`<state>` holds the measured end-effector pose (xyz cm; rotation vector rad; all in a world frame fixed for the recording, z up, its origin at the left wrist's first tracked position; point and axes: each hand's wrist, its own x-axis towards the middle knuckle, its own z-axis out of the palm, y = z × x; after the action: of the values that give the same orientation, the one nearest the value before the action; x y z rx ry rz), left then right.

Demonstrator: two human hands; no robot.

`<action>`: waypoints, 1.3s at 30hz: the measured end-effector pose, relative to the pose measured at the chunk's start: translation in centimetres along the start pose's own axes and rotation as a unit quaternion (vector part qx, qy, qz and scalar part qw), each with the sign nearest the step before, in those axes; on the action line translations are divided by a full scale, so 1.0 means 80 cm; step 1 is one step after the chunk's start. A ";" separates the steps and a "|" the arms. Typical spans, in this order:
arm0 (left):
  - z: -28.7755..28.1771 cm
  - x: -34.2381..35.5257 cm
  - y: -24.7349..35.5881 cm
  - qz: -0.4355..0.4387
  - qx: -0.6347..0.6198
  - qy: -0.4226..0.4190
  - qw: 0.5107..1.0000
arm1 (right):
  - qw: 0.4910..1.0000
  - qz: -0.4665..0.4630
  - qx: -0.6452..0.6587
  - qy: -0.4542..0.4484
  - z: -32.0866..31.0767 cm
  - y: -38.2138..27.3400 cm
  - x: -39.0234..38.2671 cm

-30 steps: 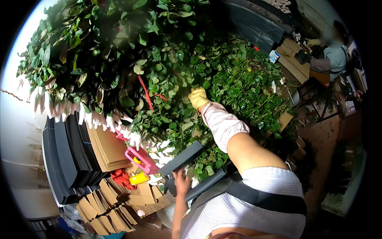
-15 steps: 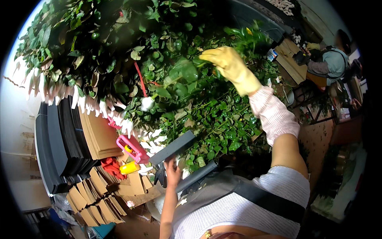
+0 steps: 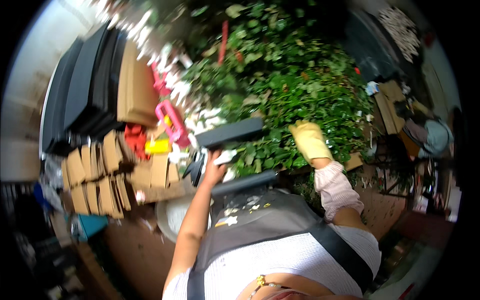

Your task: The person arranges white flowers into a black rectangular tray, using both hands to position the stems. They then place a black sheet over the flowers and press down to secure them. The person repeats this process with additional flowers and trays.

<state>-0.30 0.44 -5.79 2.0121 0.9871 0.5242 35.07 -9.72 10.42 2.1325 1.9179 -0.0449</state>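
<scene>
My bare left hand (image 3: 215, 165) is under a dark grey block (image 3: 229, 132), beside a white netted flower head (image 3: 224, 157) and a black tool (image 3: 194, 168); its fingers are curled, what they grip unclear. My right hand (image 3: 309, 140), in a yellow glove with a pink sleeve, is closed among leafy stems (image 3: 270, 150) to the right of the block; what it holds is hidden. A dark grey bar (image 3: 245, 182) lies below both, at my apron. The leafy rose stems form a large heap (image 3: 310, 90), with white netted heads along its left side.
At left are black sheet stacks (image 3: 85, 85), brown boards (image 3: 134, 87), folded cardboard (image 3: 100, 195), a pink tool (image 3: 172, 125), a yellow object (image 3: 157, 146), red cloth (image 3: 135, 142) and a white bucket (image 3: 170, 220). A co-worker (image 3: 432, 137) works at right beside a cardboard box (image 3: 391, 107).
My right hand has come down from its raised reach. The white head that was higher in the foliage appears now beside my left hand. The whole view has swung and is blurred.
</scene>
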 end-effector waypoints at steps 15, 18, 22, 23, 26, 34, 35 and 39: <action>-0.002 0.000 0.018 -0.061 -0.062 0.061 0.994 | 0.974 -0.084 0.177 -0.113 0.044 -0.202 0.111; -0.010 0.012 0.023 -0.168 -0.078 0.095 0.978 | 0.964 -0.079 0.147 -0.206 0.031 -0.209 0.118; 0.000 0.005 0.025 -0.071 -0.073 0.204 0.974 | 0.980 -0.088 0.155 -0.085 0.048 -0.214 0.115; 0.002 0.004 0.026 -0.084 -0.110 0.229 0.963 | 0.979 -0.085 0.158 -0.094 0.050 -0.215 0.116; 0.009 -0.003 0.033 -0.123 -0.214 0.294 0.923 | 0.977 -0.080 0.140 -0.140 0.068 -0.218 0.122; -0.018 -0.005 -0.029 -0.216 -0.161 0.200 0.942 | 0.975 -0.120 0.177 -0.055 0.057 -0.211 0.117; -0.014 0.005 -0.020 -0.228 -0.082 0.166 0.956 | 0.975 -0.111 0.180 -0.068 0.051 -0.211 0.115; 0.023 0.022 -0.037 -0.246 -0.011 0.142 0.959 | 0.973 -0.052 0.212 -0.075 0.060 -0.217 0.119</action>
<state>0.60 1.99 -9.20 1.6100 1.5905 0.5509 19.99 -0.02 0.73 2.1962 2.0697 -0.6726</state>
